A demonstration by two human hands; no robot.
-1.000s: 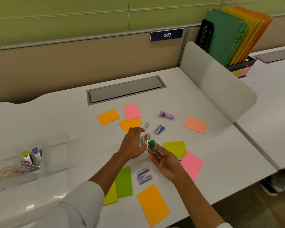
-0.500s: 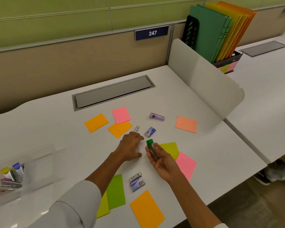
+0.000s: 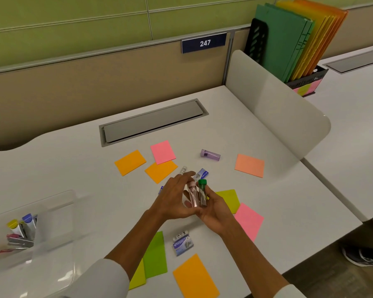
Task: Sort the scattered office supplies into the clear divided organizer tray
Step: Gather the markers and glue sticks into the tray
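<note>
A blue plate (image 3: 204,43) on the partition is marked "247"; printing is seen on two small blue-and-white packets, one (image 3: 183,243) near the bench's (image 3: 73,164) front edge and one (image 3: 201,174) just beyond the hands, but neither can be read.

Two small clear tubes are held upright side by side above the middle of the bench: a pink-capped tube (image 3: 192,194) and a green-capped tube (image 3: 202,192), the two touching or nearly so. The green-capped tube is cradled in the right hand (image 3: 215,210), whose fingers are curled loosely upward round it. The left hand (image 3: 174,200) is half open, its fingers spread and reaching across to the pink-capped tube; whether that tube is gripped by the left hand or merely touched by it cannot be told, as it also rests against the right hand's fingers.

The clear divided organizer tray (image 3: 52,211) lies at the far left of the bench, well apart from both hands; markers with yellow and blue caps (image 3: 22,224) and a stapler-like metal item are seen in one compartment.

Coloured sticky notes are scattered flat around the hands. A purple tube (image 3: 210,155) lies on its side beyond the hands, between a pink note (image 3: 163,152) and a salmon note (image 3: 249,165).
</note>
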